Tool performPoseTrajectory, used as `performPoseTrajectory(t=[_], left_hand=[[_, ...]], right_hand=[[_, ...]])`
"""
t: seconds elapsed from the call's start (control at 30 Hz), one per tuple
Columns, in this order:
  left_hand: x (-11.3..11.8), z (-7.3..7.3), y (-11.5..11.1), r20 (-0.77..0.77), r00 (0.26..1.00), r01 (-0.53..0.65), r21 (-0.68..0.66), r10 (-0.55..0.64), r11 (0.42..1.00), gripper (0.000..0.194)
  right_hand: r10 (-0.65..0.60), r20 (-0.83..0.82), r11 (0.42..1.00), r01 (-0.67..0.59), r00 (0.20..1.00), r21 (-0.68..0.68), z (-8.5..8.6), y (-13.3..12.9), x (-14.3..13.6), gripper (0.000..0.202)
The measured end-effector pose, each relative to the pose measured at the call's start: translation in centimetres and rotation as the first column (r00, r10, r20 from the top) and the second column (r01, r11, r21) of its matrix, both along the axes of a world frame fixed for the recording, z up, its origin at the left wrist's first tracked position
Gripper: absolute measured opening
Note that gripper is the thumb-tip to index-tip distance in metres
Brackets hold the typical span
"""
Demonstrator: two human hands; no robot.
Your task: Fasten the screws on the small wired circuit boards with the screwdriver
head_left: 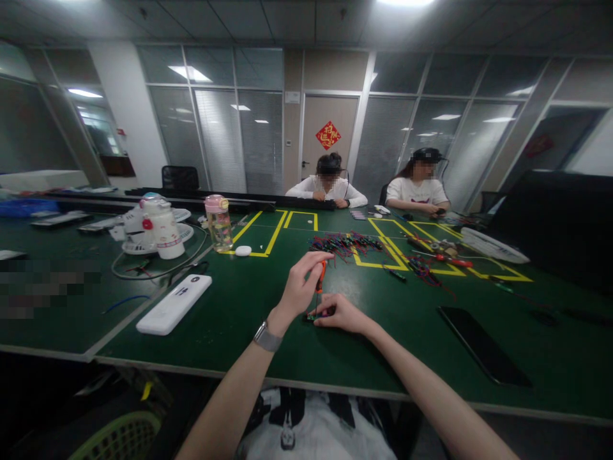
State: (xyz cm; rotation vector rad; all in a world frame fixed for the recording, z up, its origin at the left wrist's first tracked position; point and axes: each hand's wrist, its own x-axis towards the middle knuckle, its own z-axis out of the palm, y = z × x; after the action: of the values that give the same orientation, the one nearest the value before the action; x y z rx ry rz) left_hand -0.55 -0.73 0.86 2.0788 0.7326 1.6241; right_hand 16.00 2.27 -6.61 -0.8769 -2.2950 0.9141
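Observation:
My left hand (302, 284), with a watch on its wrist, is wrapped round the orange handle of a screwdriver (321, 278). The screwdriver stands upright, its thin shaft pointing down at a small green circuit board (311, 317) on the table. My right hand (341, 314) pinches the board and its dark wires against the tabletop, just right of the shaft. Beyond my hands lies a pile of red, blue and black wires with small boards (345, 243).
On the green table (230, 326) are a white power bank (175, 305), a black phone (483, 345), a pink-lidded bottle (219, 223), a white jug (161, 227), a white case (243, 251) and another wire bundle (423, 271). Two people (327, 185) (417, 188) sit across.

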Motion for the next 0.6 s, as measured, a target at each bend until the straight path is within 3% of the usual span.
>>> performPoseTrajectory(t=[0.27, 0.5, 0.6], left_hand=[[0.08, 0.10, -0.22, 0.102, 0.981, 0.176, -0.127, -0.164, 0.976, 0.026], [-0.27, -0.06, 0.19, 0.056, 0.998, 0.018, -0.039, -0.016, 0.999, 0.015], [-0.29, -0.18, 0.39, 0.057, 0.998, 0.031, -0.058, -0.028, 0.998, 0.016]], right_hand=[[-0.007, -0.006, 1.000, 0.007, 1.000, -0.010, 0.25, -0.15, 0.00, 0.024], [-0.014, -0.012, 1.000, 0.014, 1.000, -0.024, 0.21, -0.21, -0.01, 0.022], [-0.017, -0.019, 1.000, 0.017, 1.000, -0.021, 0.23, -0.22, -0.02, 0.022]])
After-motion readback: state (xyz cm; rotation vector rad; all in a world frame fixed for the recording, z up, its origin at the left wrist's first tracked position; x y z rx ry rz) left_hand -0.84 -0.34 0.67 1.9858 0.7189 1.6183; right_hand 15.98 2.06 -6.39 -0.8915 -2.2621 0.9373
